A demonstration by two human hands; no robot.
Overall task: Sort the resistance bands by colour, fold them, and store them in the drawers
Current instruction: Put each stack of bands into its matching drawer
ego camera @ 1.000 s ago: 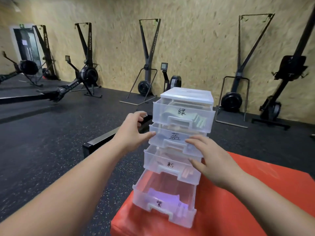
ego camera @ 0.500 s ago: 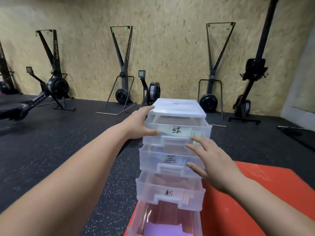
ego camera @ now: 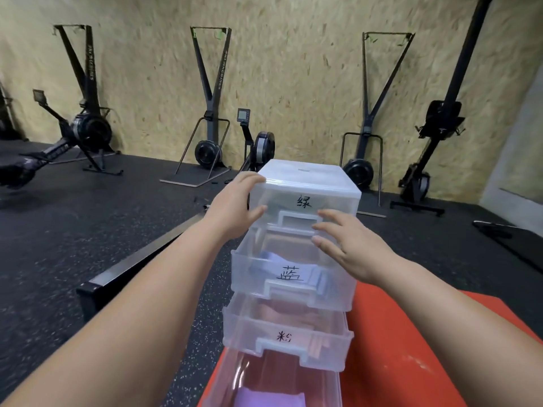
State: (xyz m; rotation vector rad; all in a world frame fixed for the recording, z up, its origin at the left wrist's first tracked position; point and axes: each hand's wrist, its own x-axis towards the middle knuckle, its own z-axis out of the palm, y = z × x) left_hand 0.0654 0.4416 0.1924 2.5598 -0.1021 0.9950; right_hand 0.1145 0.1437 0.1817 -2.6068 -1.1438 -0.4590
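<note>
A clear plastic drawer unit (ego camera: 305,174) stands on a red mat (ego camera: 411,348). Its top drawer (ego camera: 332,201), labelled in black, sits flush in the frame. My left hand (ego camera: 235,207) lies flat against the unit's upper left corner, thumb on the drawer front. My right hand (ego camera: 343,242) touches the top drawer's handle with straight fingers. The second drawer (ego camera: 264,274) stands pulled out with a folded blue band (ego camera: 270,259) inside. The third drawer (ego camera: 244,327) holds a pink band (ego camera: 273,311). The bottom drawer (ego camera: 229,383) holds a purple band (ego camera: 270,399).
Several black rowing machines (ego camera: 91,130) stand along the chipboard wall behind. A long black rail (ego camera: 141,259) lies on the dark rubber floor left of the mat. A black bar (ego camera: 496,230) lies on the floor at right.
The top drawer has slid fully into the frame under both hands. My view has moved closer and lower, and the lower three drawers remain pulled out.
</note>
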